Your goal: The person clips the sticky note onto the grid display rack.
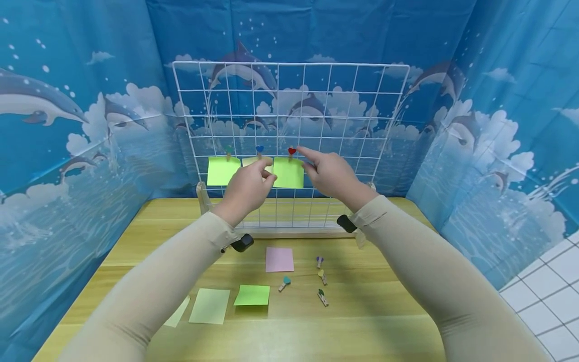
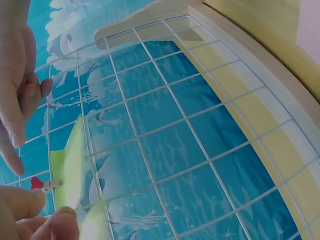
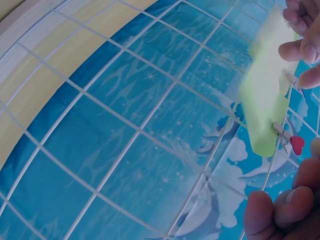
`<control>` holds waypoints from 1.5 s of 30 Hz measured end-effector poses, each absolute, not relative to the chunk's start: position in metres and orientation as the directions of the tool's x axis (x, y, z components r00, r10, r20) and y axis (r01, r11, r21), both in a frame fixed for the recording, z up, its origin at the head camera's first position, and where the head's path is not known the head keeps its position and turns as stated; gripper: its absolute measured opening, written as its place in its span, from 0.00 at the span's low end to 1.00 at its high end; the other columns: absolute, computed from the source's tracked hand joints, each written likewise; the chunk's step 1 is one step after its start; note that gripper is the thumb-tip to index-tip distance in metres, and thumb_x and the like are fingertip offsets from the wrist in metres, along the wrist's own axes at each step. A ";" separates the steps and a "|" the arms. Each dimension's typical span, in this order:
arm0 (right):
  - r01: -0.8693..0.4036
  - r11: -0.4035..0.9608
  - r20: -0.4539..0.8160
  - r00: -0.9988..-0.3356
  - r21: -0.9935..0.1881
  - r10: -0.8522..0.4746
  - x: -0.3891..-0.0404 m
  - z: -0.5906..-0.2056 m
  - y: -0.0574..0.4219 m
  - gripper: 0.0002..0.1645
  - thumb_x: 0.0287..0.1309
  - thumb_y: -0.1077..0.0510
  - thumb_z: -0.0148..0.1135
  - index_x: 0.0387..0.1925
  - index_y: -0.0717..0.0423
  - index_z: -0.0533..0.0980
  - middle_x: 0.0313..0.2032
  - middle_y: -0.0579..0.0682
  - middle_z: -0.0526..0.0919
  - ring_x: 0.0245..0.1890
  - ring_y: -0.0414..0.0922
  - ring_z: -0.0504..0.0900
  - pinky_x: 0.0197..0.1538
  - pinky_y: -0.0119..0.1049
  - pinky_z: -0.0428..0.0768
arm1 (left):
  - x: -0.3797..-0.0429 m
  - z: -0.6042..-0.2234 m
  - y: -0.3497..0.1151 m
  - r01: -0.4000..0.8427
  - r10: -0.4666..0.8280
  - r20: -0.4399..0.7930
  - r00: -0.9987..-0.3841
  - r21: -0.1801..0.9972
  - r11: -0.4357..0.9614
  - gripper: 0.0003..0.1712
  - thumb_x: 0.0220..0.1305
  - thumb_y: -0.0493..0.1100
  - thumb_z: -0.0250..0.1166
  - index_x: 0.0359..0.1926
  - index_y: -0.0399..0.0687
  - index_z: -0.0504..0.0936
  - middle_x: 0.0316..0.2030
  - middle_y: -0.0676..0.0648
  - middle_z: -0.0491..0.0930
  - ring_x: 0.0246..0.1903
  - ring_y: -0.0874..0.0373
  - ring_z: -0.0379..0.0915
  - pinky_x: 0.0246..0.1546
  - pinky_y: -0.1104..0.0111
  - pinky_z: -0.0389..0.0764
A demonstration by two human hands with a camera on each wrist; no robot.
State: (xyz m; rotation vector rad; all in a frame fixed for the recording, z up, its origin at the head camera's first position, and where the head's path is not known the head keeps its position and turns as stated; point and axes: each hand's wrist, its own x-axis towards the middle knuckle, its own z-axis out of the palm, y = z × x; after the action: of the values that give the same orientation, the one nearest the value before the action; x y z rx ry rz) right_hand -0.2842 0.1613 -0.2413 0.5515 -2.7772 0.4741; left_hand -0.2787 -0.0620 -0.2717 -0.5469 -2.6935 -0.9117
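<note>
My right hand is beside a clothespin with a red heart, its index finger stretched toward the heart. That clothespin pinches a bright green sticky note to a white wire grid. In the right wrist view a gap shows between the right fingertips and the red heart. My left hand hovers in front of a pale yellow note, partly hiding it, fingers loosely bent and holding nothing visible. A blue-heart clothespin tops the yellow note. Farther left hangs another green note under a green-topped clothespin.
On the wooden table lie a pink note, a green note and pale notes. Several loose clothespins, one purple-topped and one teal-topped, lie nearby. Dolphin-print curtains surround the table.
</note>
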 end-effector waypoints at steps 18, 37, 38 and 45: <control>-0.477 0.851 0.290 -0.865 -0.221 -0.409 -0.263 -0.256 0.183 0.34 0.83 0.48 0.49 0.83 0.43 0.57 0.18 0.47 0.72 0.15 0.46 0.66 0.24 0.41 0.68 | -0.257 -0.278 -0.091 0.531 0.432 0.313 -0.846 0.412 0.741 0.30 0.80 0.55 0.59 0.76 0.53 0.71 0.62 0.50 0.84 0.58 0.53 0.84 0.55 0.53 0.85; -0.555 0.823 0.343 -0.801 -0.121 -0.490 -0.240 -0.276 0.196 0.34 0.79 0.48 0.57 0.79 0.54 0.65 0.72 0.60 0.74 0.73 0.60 0.72 0.72 0.60 0.73 | -0.239 -0.291 -0.097 0.666 0.568 0.363 -0.739 0.259 0.700 0.32 0.78 0.57 0.61 0.75 0.50 0.72 0.72 0.47 0.75 0.74 0.47 0.70 0.74 0.49 0.71; -0.561 0.819 0.345 -0.797 -0.118 -0.496 -0.239 -0.277 0.196 0.34 0.79 0.49 0.58 0.79 0.55 0.65 0.73 0.60 0.73 0.74 0.60 0.71 0.73 0.60 0.72 | -0.239 -0.292 -0.097 0.671 0.574 0.366 -0.732 0.244 0.700 0.32 0.78 0.57 0.61 0.76 0.50 0.72 0.73 0.47 0.75 0.74 0.46 0.69 0.74 0.49 0.70; -0.569 0.817 0.340 -0.790 -0.096 -0.510 -0.236 -0.287 0.200 0.35 0.79 0.45 0.57 0.79 0.54 0.65 0.79 0.57 0.66 0.80 0.59 0.63 0.78 0.60 0.65 | -0.237 -0.301 -0.100 0.686 0.594 0.372 -0.713 0.195 0.701 0.35 0.78 0.61 0.60 0.77 0.52 0.70 0.74 0.46 0.73 0.76 0.44 0.67 0.75 0.47 0.69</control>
State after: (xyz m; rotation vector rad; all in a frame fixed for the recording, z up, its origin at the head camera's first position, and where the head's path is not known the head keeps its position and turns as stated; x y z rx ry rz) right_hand -0.2359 0.1998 -0.2868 0.8231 -2.7017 0.2788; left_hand -0.2372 -0.0998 -0.3006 -1.0129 -2.6299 -0.4667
